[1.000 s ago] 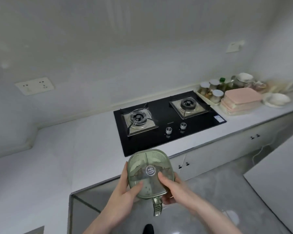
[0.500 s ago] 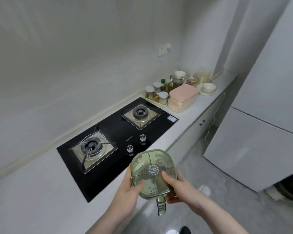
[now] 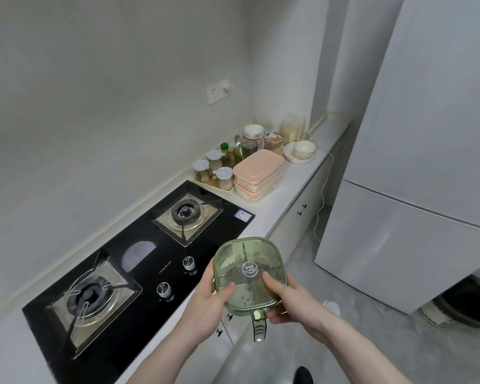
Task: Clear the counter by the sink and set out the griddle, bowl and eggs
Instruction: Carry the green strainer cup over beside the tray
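Two hands on one green box (image 3: pixel 249 275) w/ a clear lid, held in the air just off the counter (image 3: pixel 286 195) edge, right in front of the stove (image 3: pixel 139 261) knobs. Left hand (image 3: pixel 205 303) grips the box's left side, thumb curled over the lid; right hand (image 3: pixel 291 300) grips the right side, thumb on the lid near the round label. Lid is split into 4 sections, some dark bits inside, can't tell what. A green handle (image 3: pixel 258 325) hangs off the near end of the box, pointing down btw the wrists.

Stove is black glass w/ two burners and two knobs along its front edge. Past the stove's far end: a tray of jars (image 3: pixel 214 173) w/ white lids, then two pink tubs (image 3: pixel 258 173) stacked just beside it. Farther along from the stove, more jars & bottles, and a white bowl on a plate (image 3: pixel 304 151). Across the floor from the stove stands a white fridge (image 3: pixel 416 217). Wall socket (image 3: pixel 218 90) up above the jars.
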The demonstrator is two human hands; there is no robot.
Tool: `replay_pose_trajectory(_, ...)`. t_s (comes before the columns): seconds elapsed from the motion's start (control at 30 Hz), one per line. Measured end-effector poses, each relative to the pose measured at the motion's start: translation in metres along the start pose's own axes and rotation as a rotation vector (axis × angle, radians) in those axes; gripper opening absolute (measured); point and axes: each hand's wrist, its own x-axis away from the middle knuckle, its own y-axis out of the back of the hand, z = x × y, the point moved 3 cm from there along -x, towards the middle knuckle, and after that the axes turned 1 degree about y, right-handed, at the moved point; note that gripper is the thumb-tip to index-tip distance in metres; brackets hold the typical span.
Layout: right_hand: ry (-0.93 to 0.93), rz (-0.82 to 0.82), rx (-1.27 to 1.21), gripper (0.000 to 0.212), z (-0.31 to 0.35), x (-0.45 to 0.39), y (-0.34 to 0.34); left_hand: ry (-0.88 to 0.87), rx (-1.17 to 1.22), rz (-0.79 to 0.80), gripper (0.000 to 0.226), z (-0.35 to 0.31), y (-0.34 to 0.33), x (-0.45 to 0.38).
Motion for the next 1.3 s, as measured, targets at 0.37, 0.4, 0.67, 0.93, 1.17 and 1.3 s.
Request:
replay_pose_trajectory(0.37, -0.031, -0.048, -0.014, 0.050, 0.053, -0.082, 0.143, 0.013, -0.027, -0.001, 0.053, -0.061, -0.100, -0.122)
replay_pose_trajectory(0.4, -0.031, -0.051, -0.020, 0.050, 0.055, -0.088, 0.151, 0.021, -0.028, -0.001, 0.052, -0.064, -0.105, -0.130)
replay_pose_trajectory(0.67, -0.037, -0.145, -0.087, 0.056, 0.074, -0.163, 0.201, 0.061, -0.116, 0.038, 0.034, -0.084, -0.129, -0.215)
replay_pose_trajectory(0.93, -0.091, -0.224, -0.133, 0.066, 0.096, -0.251, 0.252, 0.135, -0.120, 0.108, 0.035, -0.104, -0.149, -0.303)
replay_pose_trajectory(1.17, -0.116, -0.285, -0.158, 0.062, 0.112, -0.323, 0.296, 0.218, -0.232, 0.176, 0.082, -0.121, -0.164, -0.372)
replay_pose_trajectory(1.3, -0.151, -0.283, -0.142, 0.068, 0.117, -0.377, 0.327, 0.234, -0.265, 0.153, 0.063, -0.123, -0.172, -0.410)
